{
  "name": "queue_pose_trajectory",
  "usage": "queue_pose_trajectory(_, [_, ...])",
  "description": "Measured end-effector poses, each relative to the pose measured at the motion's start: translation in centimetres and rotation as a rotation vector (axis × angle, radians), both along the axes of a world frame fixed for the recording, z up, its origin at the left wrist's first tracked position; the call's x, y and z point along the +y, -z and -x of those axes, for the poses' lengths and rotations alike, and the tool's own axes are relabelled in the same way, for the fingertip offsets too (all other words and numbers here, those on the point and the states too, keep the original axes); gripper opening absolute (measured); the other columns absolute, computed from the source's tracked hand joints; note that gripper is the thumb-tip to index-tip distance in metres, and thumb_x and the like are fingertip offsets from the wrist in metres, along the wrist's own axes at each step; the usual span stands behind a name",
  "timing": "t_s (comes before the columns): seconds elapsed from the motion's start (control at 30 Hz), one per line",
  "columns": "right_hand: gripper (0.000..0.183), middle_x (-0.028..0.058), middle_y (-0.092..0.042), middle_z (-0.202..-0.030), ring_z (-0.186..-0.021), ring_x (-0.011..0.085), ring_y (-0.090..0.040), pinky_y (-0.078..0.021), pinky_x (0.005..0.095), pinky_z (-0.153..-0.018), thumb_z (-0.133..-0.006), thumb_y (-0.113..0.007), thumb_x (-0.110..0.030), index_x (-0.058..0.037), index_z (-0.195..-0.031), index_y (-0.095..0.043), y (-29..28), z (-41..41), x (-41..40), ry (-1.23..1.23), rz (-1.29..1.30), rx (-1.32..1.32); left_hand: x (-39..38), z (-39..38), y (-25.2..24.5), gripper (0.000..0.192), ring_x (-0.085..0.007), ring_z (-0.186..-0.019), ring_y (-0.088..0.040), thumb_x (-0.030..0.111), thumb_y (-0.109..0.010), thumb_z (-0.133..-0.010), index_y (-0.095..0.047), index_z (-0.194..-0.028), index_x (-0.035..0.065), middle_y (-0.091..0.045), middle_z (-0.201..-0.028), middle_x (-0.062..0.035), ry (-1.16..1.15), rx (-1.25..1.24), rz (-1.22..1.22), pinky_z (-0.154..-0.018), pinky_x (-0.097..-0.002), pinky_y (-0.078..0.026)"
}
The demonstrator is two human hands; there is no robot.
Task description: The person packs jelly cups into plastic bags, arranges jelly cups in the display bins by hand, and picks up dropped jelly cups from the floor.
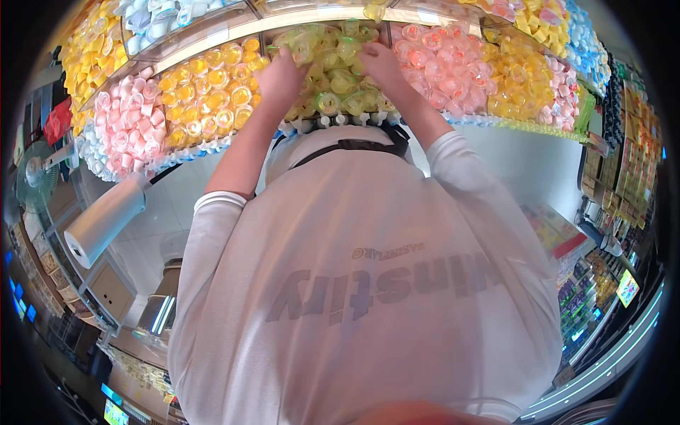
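Both of my hands reach into a bin of pale green jelly cups (341,82) in the display in front of me. My left hand (281,77) is at the left side of these cups, beside the divider to the yellow ones. Its fingers touch the green cups, and whether one is gripped is not clear. On the right side, my right hand (380,64) has its fingers bent down at the green cups, near the pink ones. Its fingertips are partly hidden, so I cannot tell whether they hold a cup.
Yellow jelly cups (215,90) fill the left bin and pink jelly cups (443,66) the right one. An upper tier with a pale edge (319,20) runs behind. A roll of clear plastic bags (109,218) sticks out at left, near a fan (37,170).
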State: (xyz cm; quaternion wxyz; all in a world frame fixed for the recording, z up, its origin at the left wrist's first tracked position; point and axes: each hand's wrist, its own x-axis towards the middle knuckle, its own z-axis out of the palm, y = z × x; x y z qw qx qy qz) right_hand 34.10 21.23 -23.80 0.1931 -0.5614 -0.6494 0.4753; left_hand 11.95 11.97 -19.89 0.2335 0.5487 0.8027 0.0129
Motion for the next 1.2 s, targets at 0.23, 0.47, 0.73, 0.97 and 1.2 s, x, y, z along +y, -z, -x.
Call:
queue_pose_trajectory(0.23, [0.032, 0.0209, -0.068, -0.093, -0.087, 0.0356, -0.066, -0.0519, 0.0425, -0.079, -0.079, -0.064, -0.028, 0.0002, -0.095, -0.064, -7.9, -4.3, -0.4, -0.332, -0.179, -0.384, -1.8, 0.7, -4.8, 0.053, -0.0332, -0.094, -0.064, 0.031, -0.071, -0.078, -0.052, -0.118, 0.0029, -0.064, -0.105, -0.0163, 0.183, 0.092, -0.348, -0.079, -0.0428, -0.053])
queue_pose_trajectory(0.47, [0.045, 0.0188, -0.068, -0.09, -0.085, 0.0365, -0.067, -0.0525, 0.0446, -0.074, -0.07, -0.072, -0.032, -0.0017, -0.101, -0.062, -6.0, -3.8, -5.2, -0.769, -0.175, -0.784, -6.5, -2.5, -2.2, 0.049, -0.0398, -0.086, -0.059, 0.032, -0.073, -0.075, -0.056, -0.113, 0.0051, -0.059, -0.099, -0.0221, 0.298, 0.098, -0.112, -0.078, -0.0472, -0.052])
queue_pose_trajectory(0.73, [0.055, 0.0201, -0.068, -0.101, -0.087, 0.0358, -0.066, -0.0521, 0.0418, -0.078, -0.073, -0.074, -0.034, 0.0014, -0.113, -0.061, -4.2, -3.0, -1.6, -0.399, -0.273, -0.187, -4.5, -3.0, -0.7, 0.053, -0.0482, -0.112, -0.047, 0.027, -0.071, -0.077, -0.056, -0.126, 0.0104, -0.046, -0.12, -0.0316, -0.138, -0.135, -0.137, -0.092, -0.0497, -0.045])
queue_pose_trajectory(0.97, [0.049, 0.0241, -0.062, -0.107, -0.103, 0.0383, -0.059, -0.0455, 0.0442, -0.093, -0.08, -0.068, -0.028, -0.0047, -0.122, -0.057, -5.9, -1.5, 3.1, -0.267, -0.206, -0.228, -2.6, -1.8, -1.9, 0.059, -0.048, -0.128, -0.037, 0.028, -0.071, -0.079, -0.053, -0.133, 0.0147, -0.038, -0.139, -0.0252, 0.074, -0.167, -0.541, -0.102, -0.0511, -0.039])
queue_pose_trajectory(1.2, [0.038, 0.0176, -0.061, -0.111, -0.109, 0.0357, -0.055, -0.0451, 0.0457, -0.094, -0.083, -0.067, -0.026, -0.009, -0.116, -0.061, -2.9, 1.7, 6.9, -0.321, -0.666, -0.491, -2.5, -1.8, 0.8, 0.058, -0.049, -0.134, -0.031, 0.041, -0.065, -0.082, -0.053, -0.134, 0.0157, -0.037, -0.143, -0.0232, 0.229, 0.193, -0.28, -0.105, -0.0614, -0.03])
